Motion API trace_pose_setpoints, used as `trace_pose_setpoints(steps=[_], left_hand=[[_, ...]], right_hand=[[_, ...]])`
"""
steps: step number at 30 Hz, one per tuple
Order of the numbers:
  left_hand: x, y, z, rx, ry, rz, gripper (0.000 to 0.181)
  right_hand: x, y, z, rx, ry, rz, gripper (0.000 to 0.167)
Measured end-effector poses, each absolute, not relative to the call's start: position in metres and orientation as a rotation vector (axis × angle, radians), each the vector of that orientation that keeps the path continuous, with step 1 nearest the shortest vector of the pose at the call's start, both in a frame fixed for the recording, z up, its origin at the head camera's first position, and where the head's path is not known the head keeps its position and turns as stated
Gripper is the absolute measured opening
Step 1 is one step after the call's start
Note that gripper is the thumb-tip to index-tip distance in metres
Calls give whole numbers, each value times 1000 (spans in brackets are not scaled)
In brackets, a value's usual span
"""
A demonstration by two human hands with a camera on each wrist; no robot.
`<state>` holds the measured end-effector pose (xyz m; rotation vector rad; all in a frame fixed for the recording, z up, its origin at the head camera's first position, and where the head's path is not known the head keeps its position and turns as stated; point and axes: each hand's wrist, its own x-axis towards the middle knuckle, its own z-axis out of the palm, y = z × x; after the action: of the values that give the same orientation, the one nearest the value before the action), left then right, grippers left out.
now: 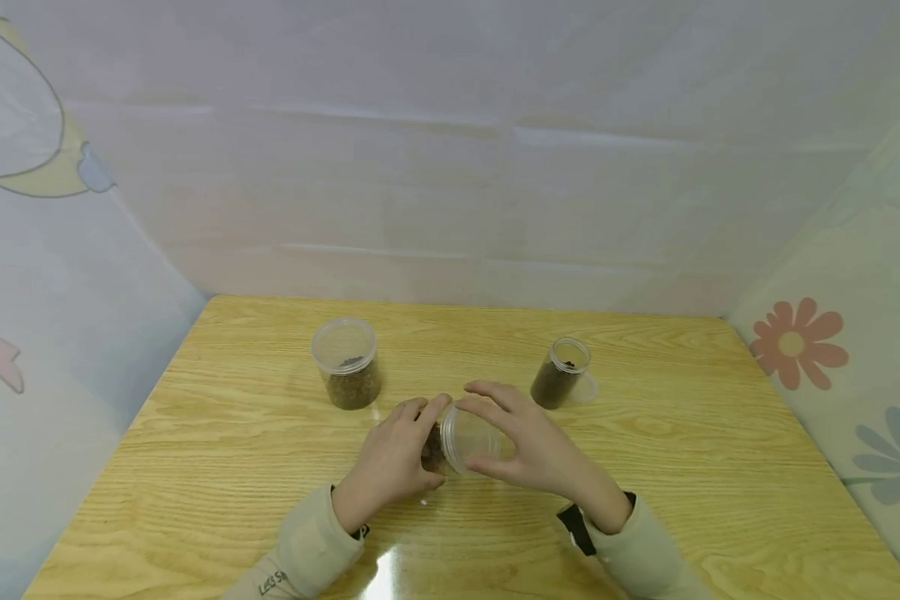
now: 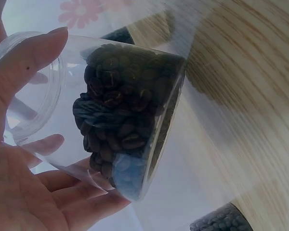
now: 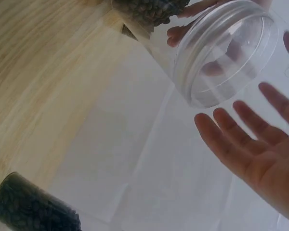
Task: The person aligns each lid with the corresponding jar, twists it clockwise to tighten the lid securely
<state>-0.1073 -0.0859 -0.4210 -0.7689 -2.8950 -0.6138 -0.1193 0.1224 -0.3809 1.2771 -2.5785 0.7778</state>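
Observation:
My left hand (image 1: 393, 454) grips a clear plastic jar (image 1: 468, 437) above the table, with fingers and thumb around its side. Dark coffee beans (image 2: 118, 96) lie in the bottom part of the jar, and its wide rimmed end leans toward my right hand (image 1: 521, 437). That hand is spread around the rimmed end. In the right wrist view its fingertips (image 3: 204, 122) are apart from the ribbed rim (image 3: 229, 53). Whether a lid sits on this jar, I cannot tell.
A wide clear jar (image 1: 348, 375) partly filled with dark contents stands at the back left of the wooden table (image 1: 217, 400). At the back right is a narrower jar (image 1: 553, 383) of dark beans, with a clear round lid (image 1: 587, 387) beside it.

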Motion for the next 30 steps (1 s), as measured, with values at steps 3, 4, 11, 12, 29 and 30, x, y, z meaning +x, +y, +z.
trace_pose_setpoints(steps=[3, 4, 11, 12, 29, 30], left_hand=[[-107, -86, -421, -771, -2898, -613, 96], [-107, -86, -421, -772, -2900, -609, 96], [-107, -86, -421, -772, -2901, -600, 95], [-107, -86, -421, -771, -2899, -602, 95], [-107, -87, -422, -756, -2911, -604, 96], [-107, -87, -422, -755, -2913, -604, 96]], right_hand=[[-121, 125, -382, 1415, -2525, 755, 69], [-121, 125, -382, 1448, -2515, 748, 71], [-122, 125, -386, 1505, -2482, 714, 74], [-122, 124, -386, 1497, -2487, 717, 74], [-119, 122, -386, 1386, -2569, 714, 69], [-119, 122, -386, 1380, -2575, 715, 69]])
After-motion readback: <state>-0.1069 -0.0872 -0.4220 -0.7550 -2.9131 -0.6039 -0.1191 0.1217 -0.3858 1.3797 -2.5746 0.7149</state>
